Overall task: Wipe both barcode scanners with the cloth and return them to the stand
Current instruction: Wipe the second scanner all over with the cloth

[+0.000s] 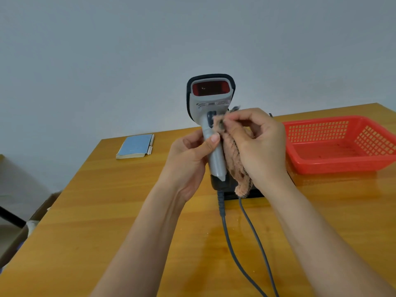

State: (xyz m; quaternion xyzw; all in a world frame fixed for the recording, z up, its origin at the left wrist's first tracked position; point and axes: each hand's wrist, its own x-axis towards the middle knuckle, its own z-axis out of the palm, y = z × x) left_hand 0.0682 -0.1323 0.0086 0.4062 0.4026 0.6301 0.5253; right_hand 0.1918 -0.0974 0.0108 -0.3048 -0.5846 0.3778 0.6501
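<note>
A grey barcode scanner [211, 97] with a black rim and a red window stands upright above the table, window facing me. My left hand [190, 159] grips its grey handle, thumb across the front. My right hand [257, 142] holds a pinkish-brown cloth [234, 159] and presses it against the right side of the handle near the trigger. Under the hands a black stand base [255, 192] lies on the table, mostly hidden. Two grey cables [244, 239] run toward me. A second scanner is not visible.
A red plastic basket [340, 161] sits on the right of the wooden table [107, 221]. A blue booklet [135, 145] lies at the far left. The table's left edge drops to cardboard boxes [25, 228] on the floor.
</note>
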